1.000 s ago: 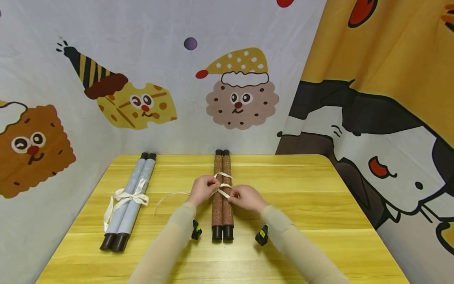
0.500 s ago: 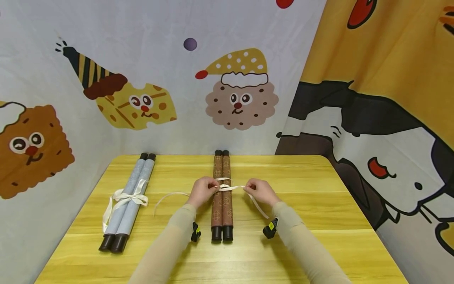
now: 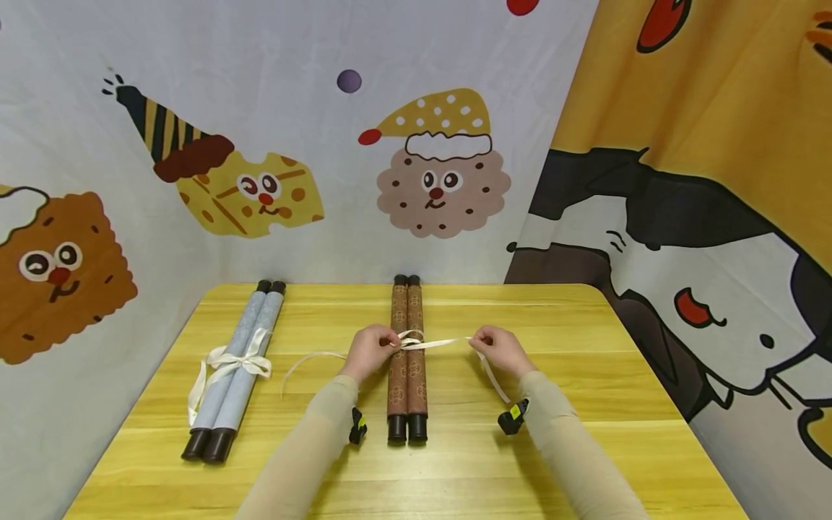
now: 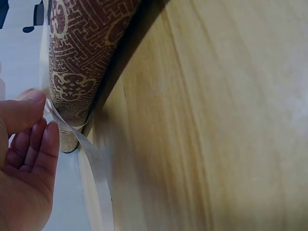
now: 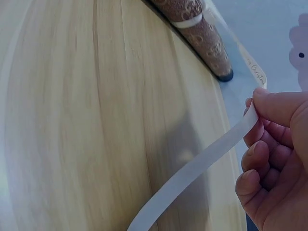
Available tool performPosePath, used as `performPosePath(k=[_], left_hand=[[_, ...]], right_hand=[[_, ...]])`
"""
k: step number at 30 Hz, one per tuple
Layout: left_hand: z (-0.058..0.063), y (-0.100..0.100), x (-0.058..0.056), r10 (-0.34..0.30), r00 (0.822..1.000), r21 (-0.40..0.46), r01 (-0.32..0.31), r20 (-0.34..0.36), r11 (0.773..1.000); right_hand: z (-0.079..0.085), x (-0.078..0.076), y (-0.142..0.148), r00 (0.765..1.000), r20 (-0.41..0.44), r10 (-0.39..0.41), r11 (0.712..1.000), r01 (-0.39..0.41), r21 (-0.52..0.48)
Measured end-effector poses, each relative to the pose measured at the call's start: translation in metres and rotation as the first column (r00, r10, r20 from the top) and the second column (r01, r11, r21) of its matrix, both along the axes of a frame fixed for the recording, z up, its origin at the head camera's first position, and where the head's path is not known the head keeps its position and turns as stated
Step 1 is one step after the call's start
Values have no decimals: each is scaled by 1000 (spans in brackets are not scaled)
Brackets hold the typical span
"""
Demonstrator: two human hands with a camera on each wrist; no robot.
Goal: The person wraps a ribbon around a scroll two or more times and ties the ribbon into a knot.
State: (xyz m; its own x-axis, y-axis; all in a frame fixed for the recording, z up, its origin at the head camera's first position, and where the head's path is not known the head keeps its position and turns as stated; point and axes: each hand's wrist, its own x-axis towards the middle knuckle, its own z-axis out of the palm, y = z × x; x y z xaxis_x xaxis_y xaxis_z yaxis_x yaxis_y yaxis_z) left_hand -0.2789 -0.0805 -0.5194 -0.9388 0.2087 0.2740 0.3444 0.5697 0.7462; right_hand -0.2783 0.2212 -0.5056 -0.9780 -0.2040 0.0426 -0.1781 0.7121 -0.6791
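Note:
A brown scroll [image 3: 407, 386] with gold patterning and dark end caps lies lengthwise in the middle, its two rolls side by side. Around it passes a white ribbon [image 3: 445, 342], stretched out to the right. My right hand [image 3: 503, 350] pinches that ribbon between thumb and forefinger, apart from the scroll, and the tail hangs down from the fingers. At the scroll's left side my left hand [image 3: 372, 352] pinches the ribbon close to the crossing. In the left wrist view the ribbon [image 4: 98, 168] trails past the thumb. Lettering shows on the ribbon [image 5: 255, 70] in the right wrist view.
To the left lies a pale blue scroll [image 3: 250, 393], also in two rolls, tied with a white bow [image 3: 240, 361]. All of it is on a wooden table [image 3: 552, 448]. A printed cloth [image 3: 292, 43] hangs behind the table's far edge.
My right hand has moved to the right, drawing the ribbon out straight and the loop over the brown scroll smaller. The left hand has stayed nearly in place.

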Motion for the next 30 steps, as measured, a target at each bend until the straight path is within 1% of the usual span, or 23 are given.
performPosePath(k=[11,18,24,27,30], left_hand=[[1,-1,3,-3,1000,-7,3,17,1000],[1,-2,2,-15,1000,13,15,3,1000],[-1,-2,1,-11,1000,13,11,-10,1000],[-1,-1,1,-14,1000,0,14,-16,1000],[-2,-1,1,-25,1000,-29,25,-14,999]], right_hand=[[3,2,19,1000,-6,-31,1000,31,3],[3,5,31,997,-28,-72,997,72,7],[0,7,39,996,-71,-51,999,51,6],[0,7,40,996,-55,-70,997,71,22],[1,6,39,996,-14,-86,996,86,32]])
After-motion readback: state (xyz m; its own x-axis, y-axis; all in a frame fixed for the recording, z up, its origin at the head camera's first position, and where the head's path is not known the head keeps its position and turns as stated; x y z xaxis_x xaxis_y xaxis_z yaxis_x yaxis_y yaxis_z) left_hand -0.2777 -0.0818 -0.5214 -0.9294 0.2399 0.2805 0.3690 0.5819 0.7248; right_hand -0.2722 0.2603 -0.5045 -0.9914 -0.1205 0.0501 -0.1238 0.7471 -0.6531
